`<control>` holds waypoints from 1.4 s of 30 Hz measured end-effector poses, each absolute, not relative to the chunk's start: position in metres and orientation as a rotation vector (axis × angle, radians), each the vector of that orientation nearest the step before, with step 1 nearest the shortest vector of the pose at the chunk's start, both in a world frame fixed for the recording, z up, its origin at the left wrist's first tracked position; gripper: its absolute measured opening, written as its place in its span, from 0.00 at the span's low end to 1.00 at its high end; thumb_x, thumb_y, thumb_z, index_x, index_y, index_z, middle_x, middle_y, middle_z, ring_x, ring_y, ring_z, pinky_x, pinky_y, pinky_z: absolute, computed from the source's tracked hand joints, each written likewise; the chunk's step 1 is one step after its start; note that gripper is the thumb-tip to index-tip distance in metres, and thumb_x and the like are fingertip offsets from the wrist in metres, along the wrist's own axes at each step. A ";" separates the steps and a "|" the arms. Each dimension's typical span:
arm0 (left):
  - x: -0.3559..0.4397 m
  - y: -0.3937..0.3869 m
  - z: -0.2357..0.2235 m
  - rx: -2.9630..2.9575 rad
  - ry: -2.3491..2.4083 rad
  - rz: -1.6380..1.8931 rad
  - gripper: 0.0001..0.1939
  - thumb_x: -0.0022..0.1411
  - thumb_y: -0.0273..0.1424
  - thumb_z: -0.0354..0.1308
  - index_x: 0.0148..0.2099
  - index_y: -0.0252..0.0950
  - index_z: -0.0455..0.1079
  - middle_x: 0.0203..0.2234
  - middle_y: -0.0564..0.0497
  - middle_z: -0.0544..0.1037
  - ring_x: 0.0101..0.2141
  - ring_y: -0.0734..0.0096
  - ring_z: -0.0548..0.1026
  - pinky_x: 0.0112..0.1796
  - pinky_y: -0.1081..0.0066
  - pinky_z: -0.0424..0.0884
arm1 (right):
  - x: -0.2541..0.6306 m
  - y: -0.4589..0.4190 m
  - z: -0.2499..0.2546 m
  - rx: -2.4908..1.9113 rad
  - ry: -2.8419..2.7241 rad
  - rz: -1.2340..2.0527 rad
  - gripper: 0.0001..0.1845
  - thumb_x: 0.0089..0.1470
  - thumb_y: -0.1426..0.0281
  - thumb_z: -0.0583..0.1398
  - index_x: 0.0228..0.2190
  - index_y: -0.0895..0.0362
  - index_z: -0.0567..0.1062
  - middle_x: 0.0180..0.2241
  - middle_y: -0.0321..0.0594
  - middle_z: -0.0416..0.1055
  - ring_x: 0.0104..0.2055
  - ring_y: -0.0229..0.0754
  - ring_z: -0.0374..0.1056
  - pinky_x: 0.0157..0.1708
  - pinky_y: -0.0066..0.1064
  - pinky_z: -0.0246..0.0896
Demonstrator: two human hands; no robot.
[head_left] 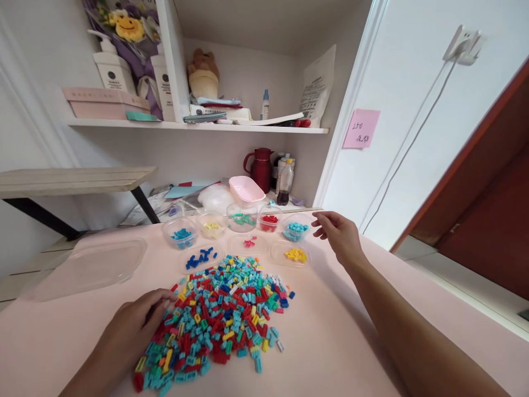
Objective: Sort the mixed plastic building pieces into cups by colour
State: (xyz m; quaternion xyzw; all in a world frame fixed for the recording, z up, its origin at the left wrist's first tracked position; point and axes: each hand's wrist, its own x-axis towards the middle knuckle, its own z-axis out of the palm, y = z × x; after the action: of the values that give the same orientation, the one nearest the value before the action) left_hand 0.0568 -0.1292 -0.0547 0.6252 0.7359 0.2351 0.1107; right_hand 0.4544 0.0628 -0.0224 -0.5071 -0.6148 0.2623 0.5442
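Note:
A big heap of small coloured bricks [223, 314] lies on the pink table [330, 342]. My left hand [132, 325] rests on the heap's left edge, fingers curled onto the bricks; whether it grips one is hidden. My right hand [339, 234] hovers at the far right, fingers loosely spread, holding nothing, just beside a clear cup of light blue bricks [296, 229]. More clear cups hold red bricks [269, 220], green bricks [242, 218], yellow bricks [211, 226] and blue bricks [181, 236]. Shallow lids carry dark blue bricks [200, 257], pink bricks [248, 241] and yellow bricks [295, 254].
A large clear lid [86, 267] lies at the table's left. Behind the cups stand a pink tub [246, 190], a red jug [261, 165] and bottles [285, 179]. A shelf [198, 127] with clutter hangs above. A wooden door [487, 209] stands to the right.

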 end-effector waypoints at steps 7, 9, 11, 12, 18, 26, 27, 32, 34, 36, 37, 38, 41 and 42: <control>0.057 -0.129 -0.053 1.807 2.169 0.644 0.16 0.60 0.44 0.47 0.41 0.47 0.74 0.35 0.59 0.82 0.34 0.69 0.79 0.31 0.77 0.70 | 0.438 0.018 -0.009 -1.123 -2.204 1.073 0.15 0.55 0.61 0.56 0.37 0.58 0.76 0.25 0.37 0.71 0.20 0.32 0.64 0.22 0.25 0.59; 0.057 -0.129 -0.053 1.799 2.177 0.630 0.16 0.60 0.44 0.47 0.41 0.47 0.74 0.35 0.58 0.82 0.34 0.69 0.79 0.31 0.77 0.70 | 0.429 0.009 -0.009 -1.053 -2.447 1.182 0.14 0.54 0.65 0.56 0.38 0.57 0.77 0.26 0.37 0.72 0.21 0.33 0.65 0.23 0.25 0.61; 0.058 -0.130 -0.052 1.795 2.176 0.625 0.17 0.60 0.43 0.47 0.41 0.47 0.74 0.35 0.58 0.82 0.33 0.69 0.79 0.30 0.77 0.70 | 0.423 0.002 -0.008 -0.994 -2.576 1.239 0.14 0.53 0.66 0.57 0.40 0.56 0.77 0.26 0.36 0.72 0.23 0.33 0.66 0.23 0.24 0.61; 0.058 -0.130 -0.052 1.798 2.171 0.632 0.17 0.60 0.43 0.47 0.41 0.46 0.75 0.34 0.58 0.82 0.32 0.69 0.79 0.30 0.77 0.70 | 0.420 0.000 -0.007 -0.972 -2.612 1.238 0.14 0.53 0.66 0.58 0.40 0.55 0.77 0.26 0.36 0.72 0.23 0.33 0.65 0.23 0.23 0.61; 0.058 -0.129 -0.052 1.809 2.173 0.656 0.17 0.59 0.44 0.48 0.41 0.47 0.75 0.36 0.57 0.82 0.34 0.68 0.79 0.30 0.76 0.71 | 0.415 -0.006 -0.009 -0.928 -2.794 1.085 0.13 0.50 0.70 0.59 0.39 0.55 0.78 0.25 0.34 0.72 0.24 0.32 0.64 0.23 0.21 0.56; 0.056 -0.128 -0.053 1.813 2.161 0.681 0.17 0.59 0.44 0.48 0.40 0.47 0.75 0.35 0.57 0.82 0.34 0.67 0.79 0.30 0.77 0.71 | 0.409 -0.007 -0.015 -0.878 -2.877 0.949 0.08 0.48 0.72 0.60 0.33 0.55 0.78 0.27 0.32 0.72 0.27 0.33 0.64 0.26 0.22 0.54; 0.056 -0.128 -0.053 1.815 2.164 0.682 0.16 0.59 0.44 0.48 0.40 0.47 0.75 0.35 0.58 0.82 0.33 0.67 0.79 0.29 0.76 0.71 | 0.410 -0.007 -0.016 -0.868 -2.881 0.958 0.09 0.48 0.72 0.60 0.33 0.55 0.78 0.27 0.32 0.72 0.28 0.33 0.64 0.26 0.22 0.54; 0.056 -0.129 -0.053 1.838 2.176 0.700 0.16 0.58 0.45 0.49 0.40 0.48 0.76 0.35 0.58 0.82 0.33 0.68 0.79 0.29 0.77 0.71 | 0.409 -0.007 -0.018 -0.843 -2.898 0.954 0.09 0.49 0.66 0.62 0.34 0.54 0.78 0.27 0.32 0.73 0.28 0.33 0.65 0.26 0.22 0.53; 0.057 -0.129 -0.053 1.832 2.179 0.685 0.16 0.58 0.45 0.49 0.40 0.47 0.76 0.35 0.57 0.82 0.33 0.67 0.79 0.29 0.77 0.71 | 0.406 -0.009 -0.018 -0.835 -2.896 0.905 0.09 0.49 0.65 0.62 0.33 0.54 0.78 0.27 0.32 0.73 0.28 0.33 0.65 0.26 0.23 0.52; 0.059 -0.129 -0.051 1.823 2.178 0.683 0.16 0.58 0.45 0.49 0.40 0.47 0.76 0.35 0.58 0.82 0.34 0.67 0.79 0.29 0.77 0.71 | 0.403 -0.010 -0.018 -0.836 -2.896 0.828 0.07 0.49 0.65 0.62 0.31 0.54 0.78 0.26 0.31 0.72 0.28 0.33 0.65 0.26 0.23 0.51; 0.059 -0.130 -0.050 1.821 2.175 0.692 0.16 0.58 0.45 0.49 0.39 0.47 0.76 0.35 0.58 0.82 0.34 0.67 0.79 0.29 0.77 0.71 | 0.402 -0.011 -0.018 -0.839 -2.897 0.789 0.06 0.48 0.66 0.62 0.30 0.54 0.77 0.26 0.31 0.72 0.28 0.32 0.64 0.26 0.23 0.51; 0.060 -0.130 -0.049 1.823 2.170 0.704 0.16 0.58 0.45 0.49 0.39 0.47 0.76 0.34 0.58 0.82 0.33 0.67 0.79 0.29 0.77 0.72 | 0.401 -0.012 -0.018 -0.843 -2.900 0.758 0.06 0.48 0.66 0.62 0.29 0.54 0.77 0.25 0.31 0.72 0.27 0.32 0.64 0.26 0.23 0.51; 0.060 -0.129 -0.049 1.837 2.158 0.712 0.16 0.57 0.44 0.49 0.38 0.47 0.76 0.33 0.58 0.83 0.33 0.67 0.79 0.30 0.76 0.72 | 0.399 -0.013 -0.018 -0.850 -2.912 0.703 0.05 0.48 0.67 0.62 0.29 0.54 0.77 0.26 0.31 0.72 0.27 0.32 0.63 0.26 0.24 0.50; 0.059 -0.129 -0.049 1.842 2.159 0.711 0.16 0.57 0.44 0.49 0.37 0.47 0.76 0.33 0.57 0.83 0.33 0.67 0.79 0.30 0.76 0.72 | 0.399 -0.013 -0.018 -0.851 -2.915 0.690 0.05 0.48 0.67 0.62 0.29 0.54 0.77 0.26 0.31 0.72 0.27 0.32 0.63 0.26 0.24 0.50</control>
State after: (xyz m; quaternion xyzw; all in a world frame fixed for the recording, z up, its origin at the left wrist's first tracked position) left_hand 0.0590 -0.1288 -0.0489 0.6259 0.7336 0.2417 0.1080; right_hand 0.3988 -0.0134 -0.0176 -0.2732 -0.9360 0.2214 0.0140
